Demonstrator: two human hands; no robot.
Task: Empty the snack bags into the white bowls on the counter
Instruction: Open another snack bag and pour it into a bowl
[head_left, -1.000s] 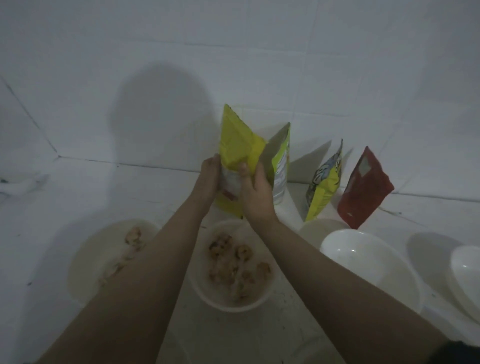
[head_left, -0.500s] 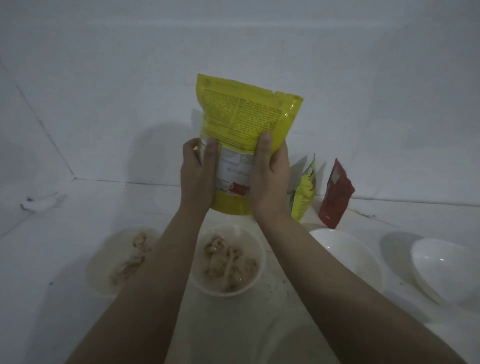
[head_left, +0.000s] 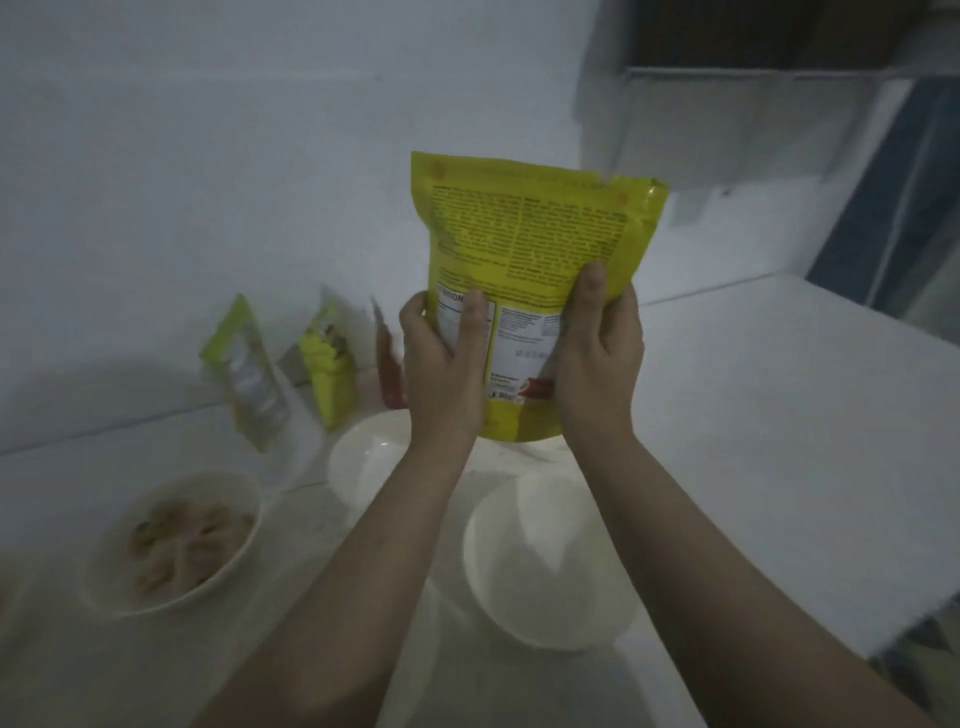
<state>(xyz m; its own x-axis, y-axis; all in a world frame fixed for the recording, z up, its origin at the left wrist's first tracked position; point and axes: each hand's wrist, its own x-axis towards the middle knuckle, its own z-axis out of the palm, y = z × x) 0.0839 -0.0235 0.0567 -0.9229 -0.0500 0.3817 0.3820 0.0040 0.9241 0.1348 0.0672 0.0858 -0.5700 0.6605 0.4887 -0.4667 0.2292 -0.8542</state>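
Both hands, left (head_left: 447, 364) & right (head_left: 597, 358), grip the yellow bag (head_left: 530, 249) upright w/ curled fingers over an empty bowl (head_left: 545, 566), prob to pour.

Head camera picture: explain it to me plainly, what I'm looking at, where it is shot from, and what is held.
No machine here: a person wears the camera on the head, looking down along both bare arms. The left hand and right hand together hold a yellow snack bag upright, its top apparently still closed. Below, on the white counter, stand two empty white bowls and one bowl with snacks. Three more bags lean against the wall.
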